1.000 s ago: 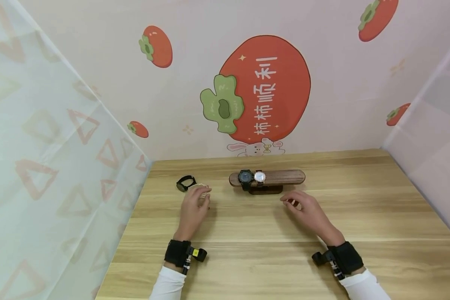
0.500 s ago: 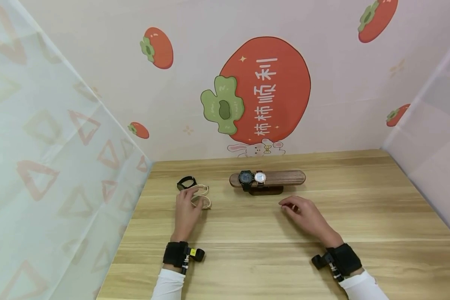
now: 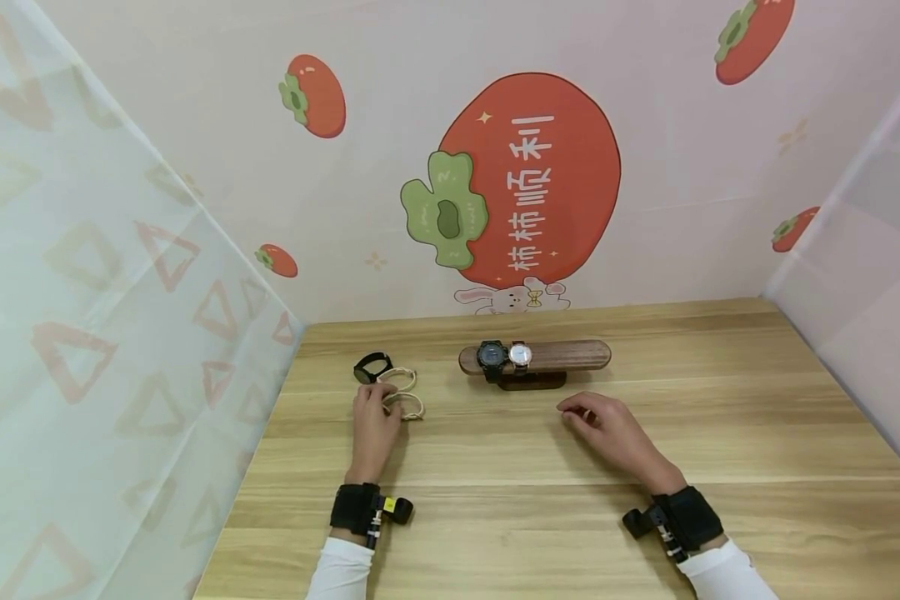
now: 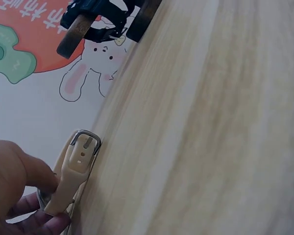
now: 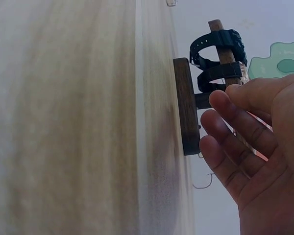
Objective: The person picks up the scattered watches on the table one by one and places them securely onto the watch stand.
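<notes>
My left hand pinches a cream-strapped watch low at the tabletop; in the left wrist view the thumb lies on the strap below its silver buckle. Fingers hide most of the watch's face. Just beyond it in the head view lies a second cream strap loop, partly hidden by the hand. A black watch lies behind these at the left. My right hand hovers loosely curled, holding nothing, in front of a dark wooden watch stand.
On the stand's left half sit a large black watch and a white-faced watch. The wood-grain table meets a printed back wall and side walls.
My left hand has drawn left and slightly toward me, then taken hold of the nearer cream-strapped watch, uncovering both strap loops. The right hand has barely moved.
</notes>
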`<state>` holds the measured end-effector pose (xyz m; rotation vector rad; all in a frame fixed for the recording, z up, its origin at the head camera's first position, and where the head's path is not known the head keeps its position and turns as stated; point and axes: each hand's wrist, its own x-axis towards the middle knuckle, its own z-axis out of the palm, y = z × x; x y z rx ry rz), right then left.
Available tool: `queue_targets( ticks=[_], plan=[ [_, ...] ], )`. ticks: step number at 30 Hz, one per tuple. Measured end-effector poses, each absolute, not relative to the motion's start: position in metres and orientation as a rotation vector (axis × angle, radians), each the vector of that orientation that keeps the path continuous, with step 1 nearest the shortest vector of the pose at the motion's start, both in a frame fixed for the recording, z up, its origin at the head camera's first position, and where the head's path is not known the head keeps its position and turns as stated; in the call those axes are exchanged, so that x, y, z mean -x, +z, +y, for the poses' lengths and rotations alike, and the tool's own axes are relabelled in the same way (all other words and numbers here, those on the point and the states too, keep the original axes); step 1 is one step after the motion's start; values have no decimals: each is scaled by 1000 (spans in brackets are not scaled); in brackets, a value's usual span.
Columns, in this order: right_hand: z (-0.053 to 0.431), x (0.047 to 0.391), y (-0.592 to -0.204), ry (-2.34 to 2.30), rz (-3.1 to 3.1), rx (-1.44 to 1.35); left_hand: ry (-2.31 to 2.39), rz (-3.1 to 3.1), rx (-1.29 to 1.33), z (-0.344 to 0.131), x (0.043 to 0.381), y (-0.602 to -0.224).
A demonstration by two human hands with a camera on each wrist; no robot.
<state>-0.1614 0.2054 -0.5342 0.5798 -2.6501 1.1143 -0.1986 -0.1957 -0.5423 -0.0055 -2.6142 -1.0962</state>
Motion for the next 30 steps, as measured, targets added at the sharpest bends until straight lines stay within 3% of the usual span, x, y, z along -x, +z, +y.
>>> queue_targets(
  ticks=[30],
  plan=[
    [205,161,-534,1114,-2659,-582,-1319,-2441,285,-150,201,-551]
  ],
)
